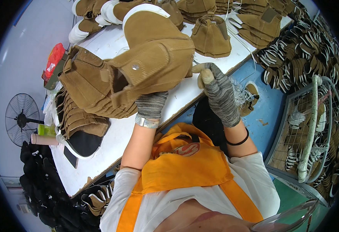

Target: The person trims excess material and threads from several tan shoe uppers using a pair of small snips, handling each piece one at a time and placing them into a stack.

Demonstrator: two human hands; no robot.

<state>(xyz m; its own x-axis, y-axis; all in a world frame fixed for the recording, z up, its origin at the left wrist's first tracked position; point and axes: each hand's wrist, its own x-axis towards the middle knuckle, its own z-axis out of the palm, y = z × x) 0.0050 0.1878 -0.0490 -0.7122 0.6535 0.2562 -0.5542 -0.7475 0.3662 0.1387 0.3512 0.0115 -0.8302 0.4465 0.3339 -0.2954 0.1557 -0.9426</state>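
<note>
One brown shoe upper is held above the white table by the left hand, its fingers hidden; the right hand is curled nearby, whether pinching anything cannot be told.

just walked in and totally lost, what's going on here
A person in an orange apron has the gloved left hand under a brown shoe upper over a white table. The gloved right hand is beside it, fingers curled. More brown uppers lie around the table.
</note>
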